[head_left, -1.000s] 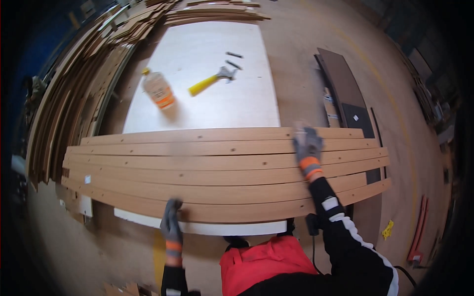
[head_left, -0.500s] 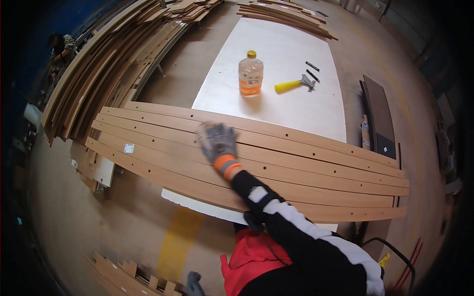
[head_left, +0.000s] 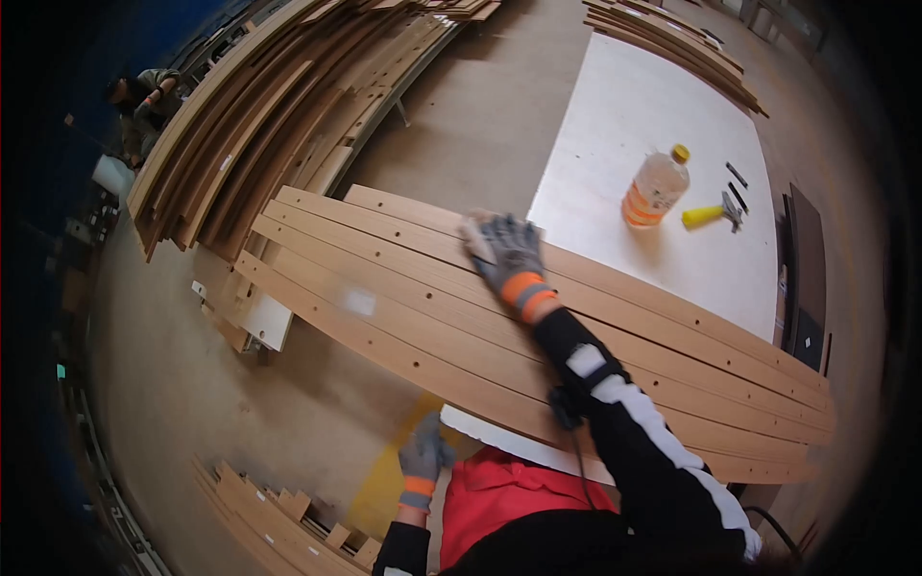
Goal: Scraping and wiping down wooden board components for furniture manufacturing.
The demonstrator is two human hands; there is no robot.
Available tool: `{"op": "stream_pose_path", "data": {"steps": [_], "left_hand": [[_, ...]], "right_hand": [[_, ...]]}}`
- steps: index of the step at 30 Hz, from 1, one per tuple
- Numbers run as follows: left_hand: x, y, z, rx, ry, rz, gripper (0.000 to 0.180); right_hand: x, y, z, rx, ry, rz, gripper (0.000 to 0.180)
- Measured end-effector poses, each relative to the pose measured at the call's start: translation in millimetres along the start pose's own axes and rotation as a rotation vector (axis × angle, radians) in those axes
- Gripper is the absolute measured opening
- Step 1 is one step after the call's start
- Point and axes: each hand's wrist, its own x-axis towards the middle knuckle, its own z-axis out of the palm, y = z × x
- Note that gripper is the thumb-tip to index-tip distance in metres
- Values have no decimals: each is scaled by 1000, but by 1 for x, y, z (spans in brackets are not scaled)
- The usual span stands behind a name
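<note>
Several long light-brown wooden boards (head_left: pixel 461 317) with dark holes lie side by side across the bench. My right hand (head_left: pixel 509 252), in a grey glove with an orange cuff, presses down near their far edge. A pale beige pad (head_left: pixel 473 233) shows under its fingers; I cannot tell whether it is cloth or sponge. Off the near side of the boards, my gloved left hand (head_left: pixel 424 451) hangs low with loose fingers and nothing visible in it. A blurred white label (head_left: pixel 359 301) is on one of the nearer boards.
On the white tabletop (head_left: pixel 605 125) stand a clear bottle with a yellow cap (head_left: pixel 657 187) and a yellow-handled scraper (head_left: pixel 709 215). Stacked boards (head_left: pixel 240 144) fill the left, with a person (head_left: pixel 149 101) beyond. More wood pieces (head_left: pixel 279 523) lie low at left.
The view has turned, so the bench sits tilted and further right. My right hand has moved toward the boards' far edge with the pad. My left hand has come up into view.
</note>
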Motion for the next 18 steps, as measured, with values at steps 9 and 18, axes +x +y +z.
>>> {"op": "stream_pose_path", "data": {"steps": [9, 18], "left_hand": [[117, -47, -122, -711, 280, -244, 50], [285, -80, -212, -1668, -64, -147, 52]], "right_hand": [[-112, 138, -107, -307, -37, 614, 36], [-89, 3, -77, -272, 78, 678, 46]]}}
